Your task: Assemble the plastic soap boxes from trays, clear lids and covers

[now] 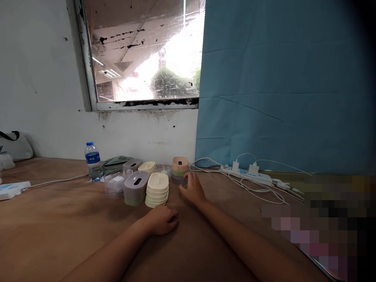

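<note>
Peach-topped container (180, 161) stands upright on the brown table covering (235, 243), beside the power strip's white cable (205, 170). Right hand (193, 188): forearm extended forward and inward from lower right, hand raised at the container's near right side, fingers curved, thumb spread apart from them; grip open, contact with the container cannot be determined. Left hand (163, 220): forearm angled in from lower left, back upward, fingers folded into a loose fist, positioned just nearer than the cream lid stack (158, 188).
</note>
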Demonstrator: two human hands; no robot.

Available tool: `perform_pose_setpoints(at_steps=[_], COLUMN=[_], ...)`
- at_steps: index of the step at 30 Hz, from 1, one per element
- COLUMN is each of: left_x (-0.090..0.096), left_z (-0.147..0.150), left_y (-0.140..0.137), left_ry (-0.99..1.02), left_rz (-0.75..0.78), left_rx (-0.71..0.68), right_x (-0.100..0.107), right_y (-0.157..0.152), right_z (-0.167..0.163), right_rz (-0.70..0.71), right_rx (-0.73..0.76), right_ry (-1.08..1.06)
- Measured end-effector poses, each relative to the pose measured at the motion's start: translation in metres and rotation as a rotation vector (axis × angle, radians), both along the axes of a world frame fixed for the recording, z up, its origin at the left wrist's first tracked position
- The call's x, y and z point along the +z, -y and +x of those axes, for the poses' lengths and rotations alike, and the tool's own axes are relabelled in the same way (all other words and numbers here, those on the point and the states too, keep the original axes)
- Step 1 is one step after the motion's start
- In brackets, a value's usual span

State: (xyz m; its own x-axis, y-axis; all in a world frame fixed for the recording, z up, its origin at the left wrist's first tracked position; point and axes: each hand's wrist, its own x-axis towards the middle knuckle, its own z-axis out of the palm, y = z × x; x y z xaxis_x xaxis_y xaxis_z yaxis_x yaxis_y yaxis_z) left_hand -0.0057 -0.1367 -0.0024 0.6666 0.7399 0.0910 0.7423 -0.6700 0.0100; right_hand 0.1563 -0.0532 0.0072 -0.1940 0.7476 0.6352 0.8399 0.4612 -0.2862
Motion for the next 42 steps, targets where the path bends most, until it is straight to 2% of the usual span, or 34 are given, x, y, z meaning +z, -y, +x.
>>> perform_pose_setpoints(at_steps=[4,8,12,16,21,23,26,28,30,32,34,36,38,40,42], left_x=[-0.001,0.004,0.008,0.005,0.001,0.002,0.003,0.003,0.005,0.01,0.022,0.041,0.062,0.081,0.091], left_z=[0.0,0.001,0.002,0.001,0.0,-0.001,-0.001,-0.001,0.001,0.006,0.012,0.018,0.023,0.026,0.026], left_y=[-0.001,0.002,0.003,0.002,-0.001,-0.001,0.001,0.003,0.008,0.012,0.013,0.006,-0.013,-0.042,-0.076], left_ry=[-0.021,-0.037,-0.045,-0.03,-0.007,-0.014,-0.029,-0.026,-0.018,-0.008,0.017,0.087,0.188,0.233,0.218], left_rz=[0.003,-0.004,-0.01,-0.009,0.009,0.01,0.038,0.059,0.096,0.193,0.329,0.427,0.433,0.349,0.302], left_rx=[-0.002,0.016,0.023,0.007,-0.012,-0.009,-0.046,-0.163,-0.35,-0.508,-0.53,-0.367,-0.051,0.3,0.43], right_x=[0.016,0.019,0.021,0.033,0.047,0.043,0.027,0.013,0.001,-0.008,-0.012,-0.013,-0.011,-0.008,-0.006], right_y=[-0.036,-0.059,-0.071,-0.07,-0.033,-0.008,0.036,0.065,0.09,0.108,0.119,0.124,0.126,0.128,0.13], right_z=[-0.019,-0.023,-0.018,-0.008,0.022,0.038,0.062,0.076,0.087,0.093,0.096,0.096,0.095,0.094,0.095], right_rz=[0.062,0.02,-0.003,0.043,0.059,0.03,-0.036,-0.104,-0.278,-0.391,-0.447,-0.458,-0.443,-0.427,-0.428], right_rx=[-0.071,-0.093,-0.046,0.04,0.2,0.257,0.304,0.314,0.324,0.35,0.377,0.383,0.367,0.351,0.342], right_ry=[-0.056,-0.054,-0.02,-0.004,0.018,0.037,0.062,0.077,0.046,0.021,0.004,-0.01,-0.027,-0.04,-0.046])
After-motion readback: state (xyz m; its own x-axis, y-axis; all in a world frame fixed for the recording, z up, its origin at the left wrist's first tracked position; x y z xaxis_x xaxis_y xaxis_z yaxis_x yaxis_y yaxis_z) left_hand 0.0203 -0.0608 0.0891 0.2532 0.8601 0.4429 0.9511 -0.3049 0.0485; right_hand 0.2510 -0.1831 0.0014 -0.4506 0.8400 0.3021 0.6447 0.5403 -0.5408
